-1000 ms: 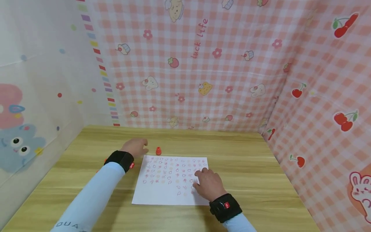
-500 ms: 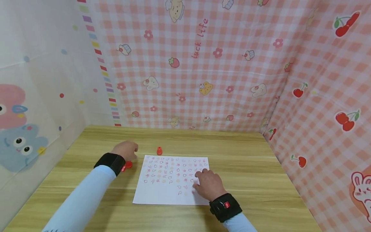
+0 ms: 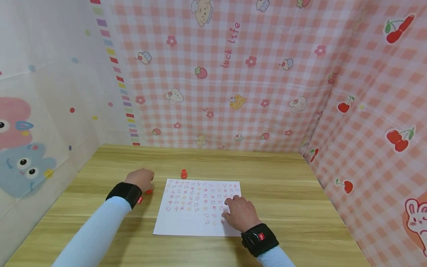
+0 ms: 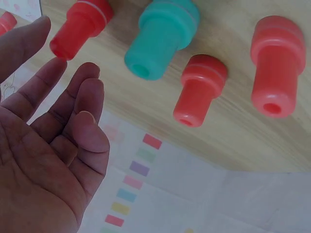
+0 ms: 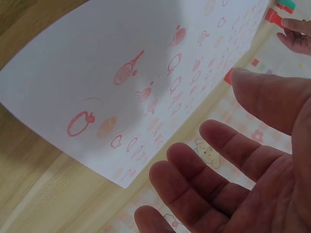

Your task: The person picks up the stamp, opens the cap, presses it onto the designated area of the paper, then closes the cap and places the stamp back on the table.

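My left hand (image 4: 46, 150) hovers with fingers loosely spread, gripping nothing, fingertips just short of a small red stamp (image 4: 80, 26). Beside it stand smooth plastic stampers with flared caps: a teal one (image 4: 163, 36), a short red one (image 4: 198, 90) and a taller red one (image 4: 276, 65). My right hand (image 3: 240, 213) lies flat and relaxed, fingers straight, on the white paper sheet (image 3: 186, 222), which is printed with rows of small red and orange marks. Another red stamp (image 3: 184, 173) stands at the sheet's far edge on the grained wooden table (image 3: 300, 193).
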`<state>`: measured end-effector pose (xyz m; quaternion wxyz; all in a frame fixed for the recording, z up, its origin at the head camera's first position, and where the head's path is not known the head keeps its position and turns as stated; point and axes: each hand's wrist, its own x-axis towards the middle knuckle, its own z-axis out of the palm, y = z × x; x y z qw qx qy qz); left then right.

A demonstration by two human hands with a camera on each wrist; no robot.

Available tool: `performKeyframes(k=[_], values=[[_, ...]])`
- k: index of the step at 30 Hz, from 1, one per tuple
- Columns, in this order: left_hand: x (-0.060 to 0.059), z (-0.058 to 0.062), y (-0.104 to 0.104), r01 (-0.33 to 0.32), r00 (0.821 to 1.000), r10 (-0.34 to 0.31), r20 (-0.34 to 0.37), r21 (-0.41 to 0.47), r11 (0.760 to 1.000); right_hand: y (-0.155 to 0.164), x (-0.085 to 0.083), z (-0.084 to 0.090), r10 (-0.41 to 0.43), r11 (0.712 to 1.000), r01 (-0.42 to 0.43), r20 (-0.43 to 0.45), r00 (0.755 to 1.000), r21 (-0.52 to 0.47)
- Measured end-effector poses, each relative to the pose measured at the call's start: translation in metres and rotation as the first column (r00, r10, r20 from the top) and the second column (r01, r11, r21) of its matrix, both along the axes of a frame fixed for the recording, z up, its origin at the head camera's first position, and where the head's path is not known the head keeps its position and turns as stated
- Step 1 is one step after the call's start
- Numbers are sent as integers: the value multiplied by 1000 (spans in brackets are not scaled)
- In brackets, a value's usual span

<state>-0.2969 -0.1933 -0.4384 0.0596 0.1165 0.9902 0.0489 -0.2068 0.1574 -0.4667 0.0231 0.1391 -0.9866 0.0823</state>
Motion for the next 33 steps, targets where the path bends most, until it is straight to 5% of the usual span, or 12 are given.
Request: performKeyframes(k=[10, 18, 33], values=[[-1, -14, -3, 9, 1000, -9, -11, -4, 1000, 0, 2, 0, 16, 1000, -16, -25, 1000, 3], [3, -18, -3, 35, 997, -35, -69, 3, 999, 0, 1, -1, 14, 1000, -14, -22, 1000, 7], [0, -25, -2, 35, 997, -31, -64, 60, 998, 1, 2, -3, 16, 1000, -16, -23, 1000, -11]])
